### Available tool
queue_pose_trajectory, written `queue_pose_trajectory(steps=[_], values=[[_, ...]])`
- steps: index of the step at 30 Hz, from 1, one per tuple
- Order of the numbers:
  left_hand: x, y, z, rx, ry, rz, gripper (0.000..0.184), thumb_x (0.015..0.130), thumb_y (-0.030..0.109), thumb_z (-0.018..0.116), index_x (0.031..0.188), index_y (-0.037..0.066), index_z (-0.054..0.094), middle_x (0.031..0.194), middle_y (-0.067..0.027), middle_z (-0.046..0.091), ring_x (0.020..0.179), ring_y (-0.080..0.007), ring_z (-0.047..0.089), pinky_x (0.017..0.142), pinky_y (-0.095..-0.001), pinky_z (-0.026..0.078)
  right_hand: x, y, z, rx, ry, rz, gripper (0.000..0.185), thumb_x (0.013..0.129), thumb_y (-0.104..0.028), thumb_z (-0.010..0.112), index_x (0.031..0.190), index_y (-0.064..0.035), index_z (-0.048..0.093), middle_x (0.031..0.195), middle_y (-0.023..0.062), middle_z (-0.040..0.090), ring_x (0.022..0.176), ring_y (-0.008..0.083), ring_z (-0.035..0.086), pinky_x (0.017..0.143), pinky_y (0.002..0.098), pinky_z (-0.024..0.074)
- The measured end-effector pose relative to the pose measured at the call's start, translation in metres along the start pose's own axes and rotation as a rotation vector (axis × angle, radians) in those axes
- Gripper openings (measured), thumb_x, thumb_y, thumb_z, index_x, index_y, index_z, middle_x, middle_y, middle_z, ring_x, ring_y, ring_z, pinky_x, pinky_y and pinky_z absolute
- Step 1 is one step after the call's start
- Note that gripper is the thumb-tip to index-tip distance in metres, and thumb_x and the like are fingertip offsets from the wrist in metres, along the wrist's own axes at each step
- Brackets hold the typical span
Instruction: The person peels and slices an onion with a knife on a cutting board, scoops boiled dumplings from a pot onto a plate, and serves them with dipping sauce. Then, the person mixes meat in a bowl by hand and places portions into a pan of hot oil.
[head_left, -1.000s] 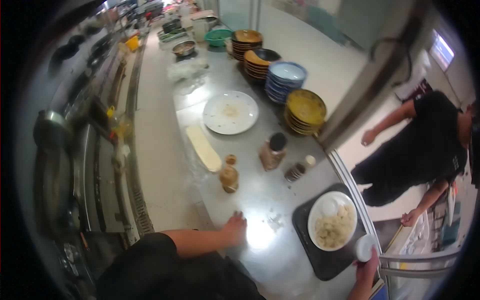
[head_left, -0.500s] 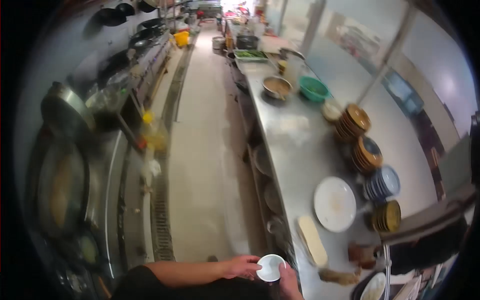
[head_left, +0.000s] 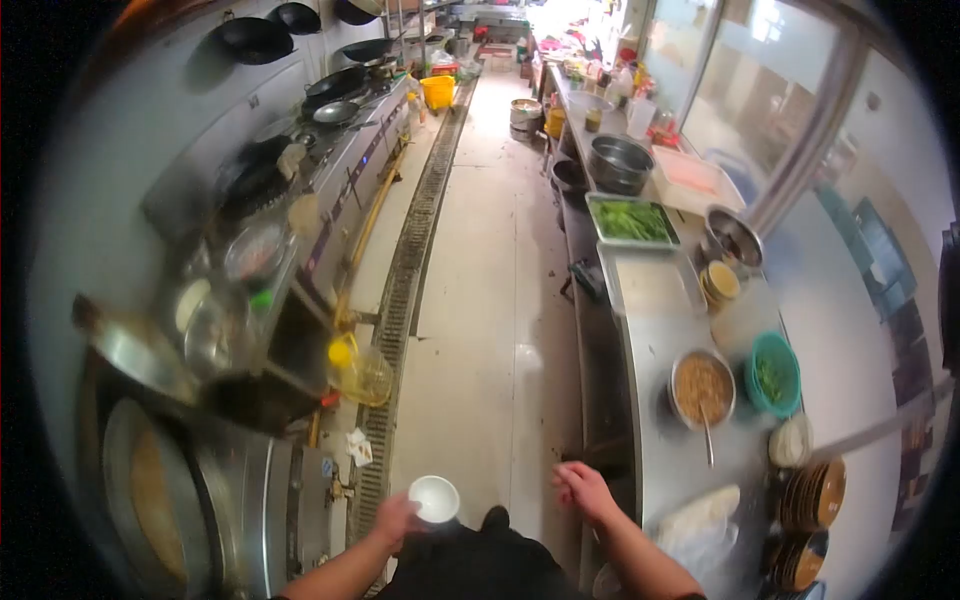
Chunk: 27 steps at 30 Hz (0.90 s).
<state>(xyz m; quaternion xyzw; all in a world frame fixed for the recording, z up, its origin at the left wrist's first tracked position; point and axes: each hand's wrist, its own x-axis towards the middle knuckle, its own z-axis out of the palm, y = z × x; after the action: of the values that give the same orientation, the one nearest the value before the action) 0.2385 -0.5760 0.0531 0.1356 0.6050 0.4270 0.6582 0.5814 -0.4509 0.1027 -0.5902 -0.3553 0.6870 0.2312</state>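
A small white bowl [head_left: 436,499] is in my left hand [head_left: 397,518], gripped at its left rim above the aisle floor. Its inside faces up and no contents show. My right hand [head_left: 584,491] is apart from the bowl, over the floor beside the steel counter's edge. Its fingers are loosely bent and nothing shows in them. On the counter [head_left: 655,450] to the right stand a metal bowl of brown food [head_left: 700,385] with a spoon [head_left: 706,432] and a teal basket of greens [head_left: 770,375].
Farther along the counter are a tray of green vegetables [head_left: 632,221], a shallow tray [head_left: 650,283] and a dark pot [head_left: 621,165]. Stacked plates [head_left: 812,495] stand at right. Left are woks [head_left: 255,40], stoves and a yellow-capped oil jug [head_left: 358,370]. A floor drain [head_left: 425,210] runs lengthwise.
My right hand has let go of the white bowl and moved right. The bowl stays in my left hand, now farther left in view. My view has shifted forward along the aisle.
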Motion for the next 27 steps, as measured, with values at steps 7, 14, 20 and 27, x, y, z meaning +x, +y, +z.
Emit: queue_pose_trajectory(steps=[7, 14, 20, 27], values=[[0.257, 0.22, -0.008, -0.063, 0.118, 0.031, 0.031, 0.084, 0.012, 0.052, 0.112, -0.001, 0.051, 0.092, -0.0148, 0.062, 0.071, -0.027, 0.065, 0.058, -0.0385, 0.057, 0.279, -0.299, 0.021, 0.003, -0.073, -0.237, 0.023, 0.092, -0.024, 0.054, 0.101, -0.003, 0.06, 0.084, 0.0048, 0.063, 0.06, 0.0104, 0.055, 0.058, 0.0233, 0.0436], [0.547, 0.5, 0.14, 0.025, -0.077, 0.025, 0.026, 0.085, 0.02, 0.055, 0.105, 0.004, 0.054, 0.085, -0.0123, 0.062, 0.063, -0.022, 0.065, 0.05, -0.0303, 0.052, 0.471, -0.502, -0.05, 0.264, 0.308, -0.083, 0.019, 0.084, -0.026, 0.059, 0.089, -0.0084, 0.06, 0.072, 0.0035, 0.056, 0.062, 0.0134, 0.053, 0.053, 0.0255, 0.0422], [0.756, 0.736, 0.267, 0.107, -0.307, 0.13, 0.031, 0.085, 0.021, 0.054, 0.109, 0.002, 0.056, 0.078, -0.0081, 0.063, 0.058, -0.0156, 0.062, 0.052, -0.0277, 0.052, 0.66, -0.669, -0.182, 0.26, 0.334, -0.131, 0.026, 0.09, -0.024, 0.053, 0.104, -0.003, 0.06, 0.083, 0.0082, 0.063, 0.068, 0.0172, 0.058, 0.058, 0.0273, 0.0463], [0.953, 0.897, 0.325, -0.019, 0.015, 0.033, 0.019, 0.086, 0.013, 0.054, 0.101, 0.001, 0.055, 0.085, -0.0105, 0.061, 0.065, -0.022, 0.063, 0.054, -0.0326, 0.054, 0.929, -0.919, -0.239, 0.417, 0.266, -0.289, 0.014, 0.089, -0.025, 0.053, 0.091, -0.0114, 0.058, 0.073, -0.0014, 0.053, 0.063, 0.0104, 0.051, 0.051, 0.0218, 0.0407]])
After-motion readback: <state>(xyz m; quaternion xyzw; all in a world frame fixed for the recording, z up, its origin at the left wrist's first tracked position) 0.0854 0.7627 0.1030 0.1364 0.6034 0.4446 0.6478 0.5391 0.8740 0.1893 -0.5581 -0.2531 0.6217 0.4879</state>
